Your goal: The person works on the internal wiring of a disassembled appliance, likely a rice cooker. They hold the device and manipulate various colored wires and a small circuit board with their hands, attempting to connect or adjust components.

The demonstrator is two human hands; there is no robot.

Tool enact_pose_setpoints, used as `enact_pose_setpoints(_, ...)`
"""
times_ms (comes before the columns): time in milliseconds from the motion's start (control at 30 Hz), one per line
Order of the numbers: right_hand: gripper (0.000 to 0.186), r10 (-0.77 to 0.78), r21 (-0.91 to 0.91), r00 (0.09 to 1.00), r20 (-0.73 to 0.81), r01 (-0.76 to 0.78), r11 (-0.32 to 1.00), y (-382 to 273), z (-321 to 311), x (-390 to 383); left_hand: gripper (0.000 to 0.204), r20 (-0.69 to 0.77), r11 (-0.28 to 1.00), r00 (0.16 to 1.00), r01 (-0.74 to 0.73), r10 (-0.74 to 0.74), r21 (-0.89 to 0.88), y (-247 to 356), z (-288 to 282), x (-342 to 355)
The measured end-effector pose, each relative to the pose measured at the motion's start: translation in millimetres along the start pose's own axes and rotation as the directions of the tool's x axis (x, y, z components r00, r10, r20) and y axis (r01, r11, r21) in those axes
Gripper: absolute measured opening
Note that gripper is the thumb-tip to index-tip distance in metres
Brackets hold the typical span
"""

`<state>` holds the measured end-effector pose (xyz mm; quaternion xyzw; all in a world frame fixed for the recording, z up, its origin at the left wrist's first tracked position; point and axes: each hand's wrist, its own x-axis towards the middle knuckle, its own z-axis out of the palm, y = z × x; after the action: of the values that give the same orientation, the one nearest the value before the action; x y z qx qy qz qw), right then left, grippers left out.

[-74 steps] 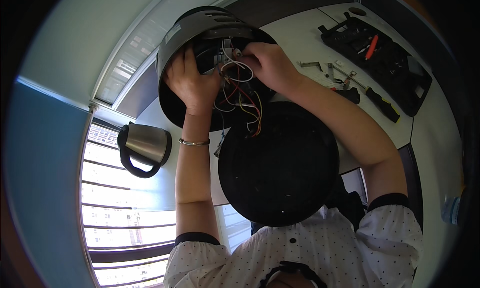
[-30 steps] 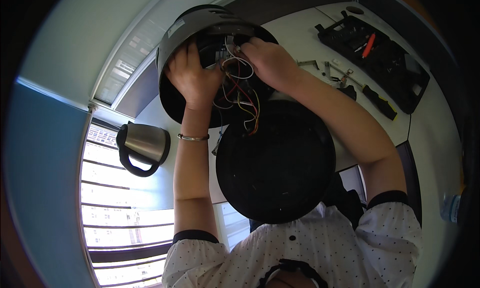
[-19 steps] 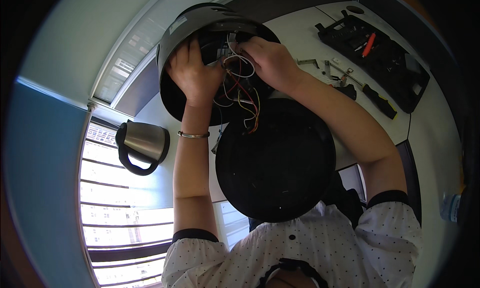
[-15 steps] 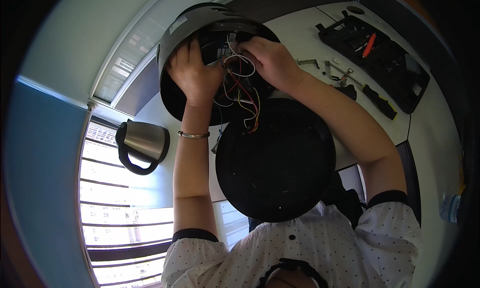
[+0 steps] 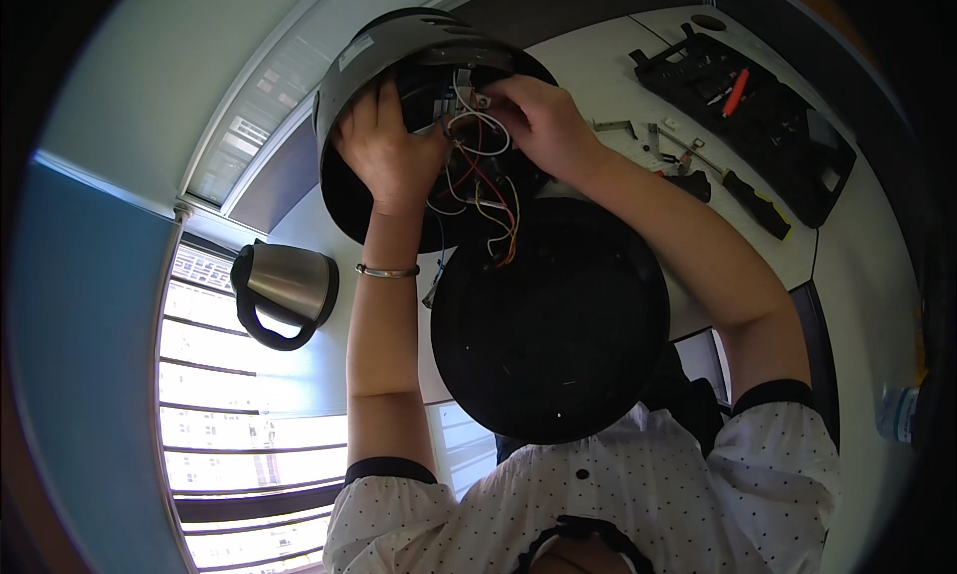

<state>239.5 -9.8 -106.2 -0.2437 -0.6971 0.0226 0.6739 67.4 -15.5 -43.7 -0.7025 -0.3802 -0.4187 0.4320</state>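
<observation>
A round black appliance housing (image 5: 344, 190) lies tipped on the table, its open side facing me. Loose red, white and yellow wires (image 5: 480, 197) run from inside it to a round black cover (image 5: 551, 325), which stands out toward my body. My left hand (image 5: 389, 155) reaches into the housing, fingers stretched along the inner wall and thumb toward the middle. Close to a small metal bracket (image 5: 465, 88), the fingers of my right hand (image 5: 546, 126) are bent together beside the white wire loop. Whatever they pinch is too small to make out.
A steel kettle (image 5: 289, 283) with a black handle stands at the left by the window blinds. To the right lie an open black tool case (image 5: 768, 126) with a red-handled tool (image 5: 737, 92), a black-and-yellow screwdriver (image 5: 756, 203) and several small metal parts.
My right hand has shifted slightly and turned, showing more of the metal bracket. My left hand stays in nearly the same place inside the housing.
</observation>
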Motion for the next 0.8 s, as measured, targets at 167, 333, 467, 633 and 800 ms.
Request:
enact_pose_setpoints(167,0.019,0.026,0.006,1.000,0.007,-0.026,1.000,1.2,-0.4,-1.5,0.069,-0.001,1.000,1.000,0.008,-0.008,-0.006,-1.0,-0.4,-1.0)
enact_pose_setpoints(333,0.018,0.010,-0.001,1.000,0.004,-0.010,1.000,0.5,-1.7,-1.7,0.069,0.001,1.000,1.000,0.002,-0.002,-0.006,-0.6,-0.2,-0.1)
enact_pose_setpoints(467,0.016,0.004,-0.018,1.000,-0.005,-0.004,1.000,1.7,-1.6,-2.4,0.070,-0.010,1.000,1.000,-0.005,0.005,-0.002,0.0,0.5,-0.3)
enact_pose_setpoints(633,0.010,0.010,-0.123,1.000,-0.011,-0.012,0.992,-2.7,-1.3,0.2,0.070,0.007,1.000,1.000,0.006,-0.006,0.003,0.9,0.8,0.3)
enact_pose_setpoints(800,0.017,0.327,0.068,0.942,0.078,-0.332,0.941,-10.0,-1.4,3.2,0.070,0.008,1.000,1.000,0.006,-0.006,0.004,0.4,1.9,-0.5)
